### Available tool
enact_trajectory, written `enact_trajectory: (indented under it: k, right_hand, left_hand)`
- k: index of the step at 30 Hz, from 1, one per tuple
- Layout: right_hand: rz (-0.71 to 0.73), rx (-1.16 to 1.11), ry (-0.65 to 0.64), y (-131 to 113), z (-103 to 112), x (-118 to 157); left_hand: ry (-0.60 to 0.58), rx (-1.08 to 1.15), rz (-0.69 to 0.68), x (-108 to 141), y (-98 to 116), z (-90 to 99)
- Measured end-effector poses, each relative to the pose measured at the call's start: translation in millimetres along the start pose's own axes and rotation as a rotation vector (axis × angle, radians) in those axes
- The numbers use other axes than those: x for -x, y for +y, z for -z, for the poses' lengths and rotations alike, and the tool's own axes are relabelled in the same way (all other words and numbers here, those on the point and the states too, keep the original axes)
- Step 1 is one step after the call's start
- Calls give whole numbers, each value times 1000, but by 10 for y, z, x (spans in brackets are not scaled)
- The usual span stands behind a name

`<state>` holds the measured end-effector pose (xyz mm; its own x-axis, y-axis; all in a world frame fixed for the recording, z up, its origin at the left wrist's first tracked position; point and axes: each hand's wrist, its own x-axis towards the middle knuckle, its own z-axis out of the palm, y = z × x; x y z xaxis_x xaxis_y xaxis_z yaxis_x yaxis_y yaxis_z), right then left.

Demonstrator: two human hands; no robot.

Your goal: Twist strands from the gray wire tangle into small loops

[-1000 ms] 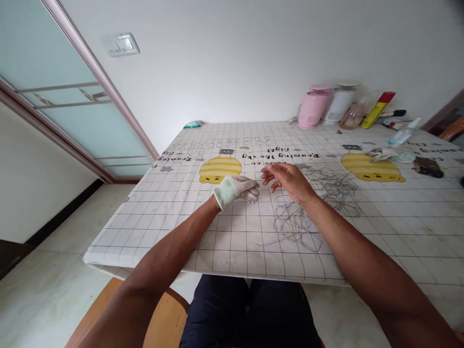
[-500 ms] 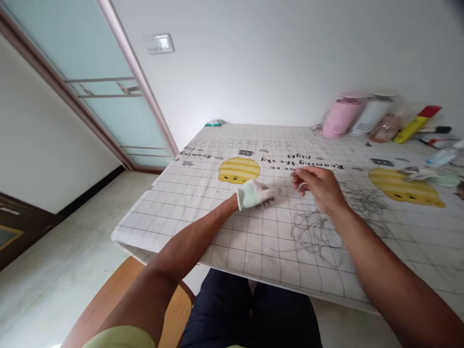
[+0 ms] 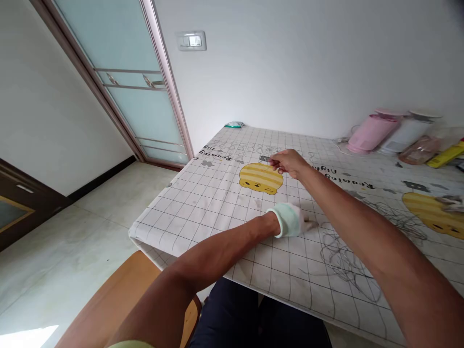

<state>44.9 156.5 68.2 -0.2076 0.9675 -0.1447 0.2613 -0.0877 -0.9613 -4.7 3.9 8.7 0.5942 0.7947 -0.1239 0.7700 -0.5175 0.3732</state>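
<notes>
My left hand [image 3: 295, 220] wears a white glove with a pale green cuff and lies low over the checked tablecloth [image 3: 203, 208]. Its fingertips are beside a loose tangle of thin grey wire or thread [image 3: 344, 261], and whether they hold a strand is hidden. My bare right hand [image 3: 284, 162] is above the yellow striped bear print [image 3: 259, 178], its fingertips pinched together. Anything between them is too thin to make out. A row of small looped grey shapes [image 3: 250, 147] runs along the back of the cloth.
Against the wall at the back right are a pink container [image 3: 373, 133], a white one [image 3: 408, 135], a clear pinkish bottle [image 3: 420, 147] and a yellow tube [image 3: 447, 153]. A green-and-white packet [image 3: 234, 124] lies at the back left corner. A wooden chair [image 3: 119, 295] stands at the left.
The view has turned left. My right hand has moved left and back, from near the tangle to over the bear print. My left hand has shifted right, closer to the tangle.
</notes>
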Motion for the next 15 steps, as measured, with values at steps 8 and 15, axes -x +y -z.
enact_trajectory:
  k: [8,15]
  right_hand:
    - [-157,156,27,118,-481,-1027]
    - [-254,304,23,138,-586,-1422]
  left_hand:
    - [175,38,-164,-207,-107,-260]
    - [134,14,-248,-155,-83,-133]
